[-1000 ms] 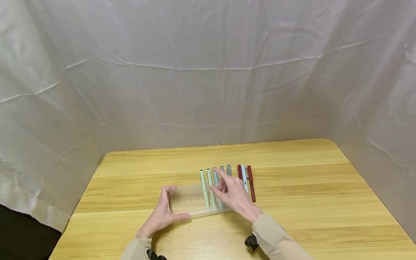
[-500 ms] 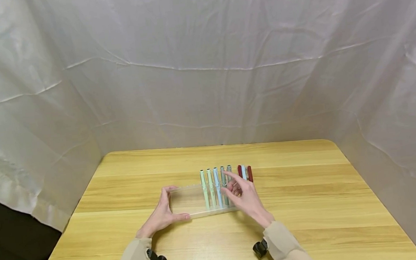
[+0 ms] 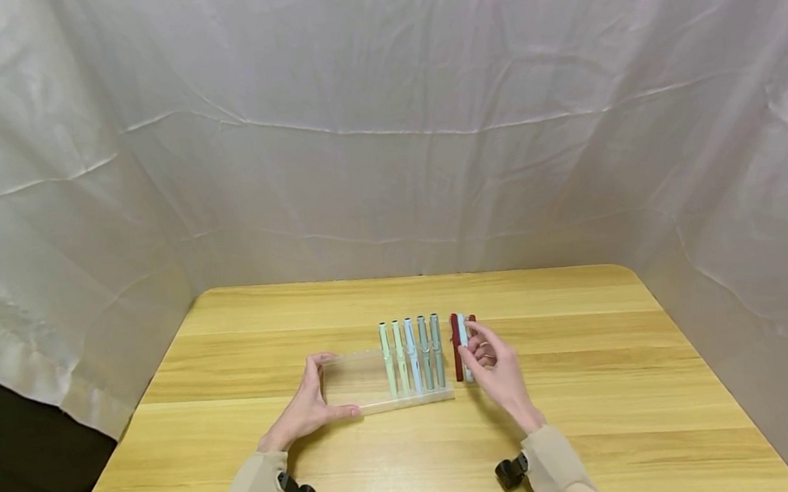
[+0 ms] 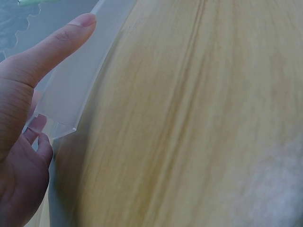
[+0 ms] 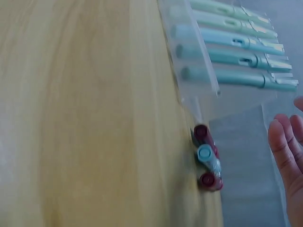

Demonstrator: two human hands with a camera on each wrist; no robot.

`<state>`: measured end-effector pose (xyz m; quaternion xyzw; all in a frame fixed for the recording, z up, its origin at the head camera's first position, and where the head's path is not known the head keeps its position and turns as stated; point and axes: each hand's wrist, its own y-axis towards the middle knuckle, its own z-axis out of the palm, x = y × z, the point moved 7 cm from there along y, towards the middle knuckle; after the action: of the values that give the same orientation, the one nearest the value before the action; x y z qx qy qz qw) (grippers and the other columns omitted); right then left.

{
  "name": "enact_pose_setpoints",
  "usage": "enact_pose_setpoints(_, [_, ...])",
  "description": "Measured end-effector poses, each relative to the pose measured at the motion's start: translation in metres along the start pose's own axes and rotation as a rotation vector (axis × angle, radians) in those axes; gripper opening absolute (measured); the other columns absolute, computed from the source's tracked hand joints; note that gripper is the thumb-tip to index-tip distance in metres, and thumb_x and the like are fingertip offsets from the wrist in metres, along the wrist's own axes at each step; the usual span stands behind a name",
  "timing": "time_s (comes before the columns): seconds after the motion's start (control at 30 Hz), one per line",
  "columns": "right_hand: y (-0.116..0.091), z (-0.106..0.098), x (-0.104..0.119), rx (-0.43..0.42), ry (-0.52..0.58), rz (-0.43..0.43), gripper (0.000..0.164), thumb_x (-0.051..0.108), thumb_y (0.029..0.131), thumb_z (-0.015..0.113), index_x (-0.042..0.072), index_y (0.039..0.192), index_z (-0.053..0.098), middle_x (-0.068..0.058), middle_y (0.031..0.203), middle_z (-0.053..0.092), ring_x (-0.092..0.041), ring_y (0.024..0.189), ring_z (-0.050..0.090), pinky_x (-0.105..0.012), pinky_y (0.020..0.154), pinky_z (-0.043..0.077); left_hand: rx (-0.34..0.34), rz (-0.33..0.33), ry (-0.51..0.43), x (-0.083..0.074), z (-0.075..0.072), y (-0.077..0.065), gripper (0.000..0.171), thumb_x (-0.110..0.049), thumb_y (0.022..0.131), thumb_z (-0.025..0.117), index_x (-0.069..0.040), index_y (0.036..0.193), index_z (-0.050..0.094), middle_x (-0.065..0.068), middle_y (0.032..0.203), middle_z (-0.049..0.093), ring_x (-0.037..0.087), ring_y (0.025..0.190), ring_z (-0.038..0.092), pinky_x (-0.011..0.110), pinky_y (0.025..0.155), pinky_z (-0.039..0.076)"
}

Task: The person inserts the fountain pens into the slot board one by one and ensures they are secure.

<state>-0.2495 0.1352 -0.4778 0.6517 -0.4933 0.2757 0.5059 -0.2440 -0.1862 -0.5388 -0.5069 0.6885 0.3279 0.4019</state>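
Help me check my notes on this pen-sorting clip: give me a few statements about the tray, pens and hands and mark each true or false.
1. Five pens lie in the clear tray. True.
2. The left hand holds the tray's left end. True.
3. The right hand rests flat inside the tray. False: it is over the loose pens to the right of the tray.
4. Two dark red pens and one light blue pen lie outside the tray. True.
5. The pens in the tray are all dark red. False: they are pale green, light blue and grey-green.
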Motion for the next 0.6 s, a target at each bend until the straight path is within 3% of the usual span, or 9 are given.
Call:
enact_pose_setpoints(0.17, [-0.001, -0.012, -0.012, -0.057, 0.104, 0.037, 0.045, -0.008, 0.089, 0.068, -0.004, 0.132, 0.058, -0.021, 0.091, 0.065, -0.011, 0.069, 0.065, -0.017, 0.06, 0.059, -0.002, 0.004, 0.004, -0.001, 0.0, 0.0, 0.105, -0.026, 0.069, 0.093, -0.003, 0.144, 0.024, 0.027, 0.154, 0.025, 0.05, 0.153, 0.011, 0.063, 0.126, 0.008])
enact_pose_setpoints(0.3, [-0.002, -0.017, -0.023, -0.063, 0.152, 0.086, 0.046, -0.006, 0.09, 0.068, -0.005, 0.134, 0.056, -0.023, 0.094, 0.062, -0.014, 0.066, 0.066, -0.026, 0.058, 0.062, -0.001, 0.001, 0.005, -0.001, -0.001, 0.0, 0.105, -0.026, 0.069, 0.094, -0.003, 0.144, 0.024, 0.027, 0.154, 0.025, 0.049, 0.153, 0.012, 0.063, 0.127, 0.008])
enact_pose_setpoints(0.43, [-0.002, -0.021, -0.031, -0.063, 0.176, 0.141, 0.046, -0.004, 0.092, 0.067, -0.004, 0.136, 0.054, -0.018, 0.097, 0.061, -0.014, 0.066, 0.068, -0.035, 0.06, 0.064, -0.002, 0.0, 0.003, -0.001, -0.001, 0.0, 0.105, -0.026, 0.069, 0.094, -0.003, 0.144, 0.024, 0.027, 0.154, 0.026, 0.049, 0.153, 0.012, 0.063, 0.127, 0.008])
enact_pose_setpoints(0.6, [-0.003, -0.026, -0.041, -0.057, 0.188, 0.182, 0.046, -0.001, 0.093, 0.068, -0.002, 0.136, 0.054, -0.011, 0.098, 0.06, -0.013, 0.069, 0.068, -0.036, 0.062, 0.065, -0.009, 0.014, 0.008, -0.001, -0.001, 0.0, 0.105, -0.027, 0.068, 0.094, -0.003, 0.143, 0.024, 0.027, 0.153, 0.027, 0.049, 0.152, 0.015, 0.063, 0.126, 0.009])
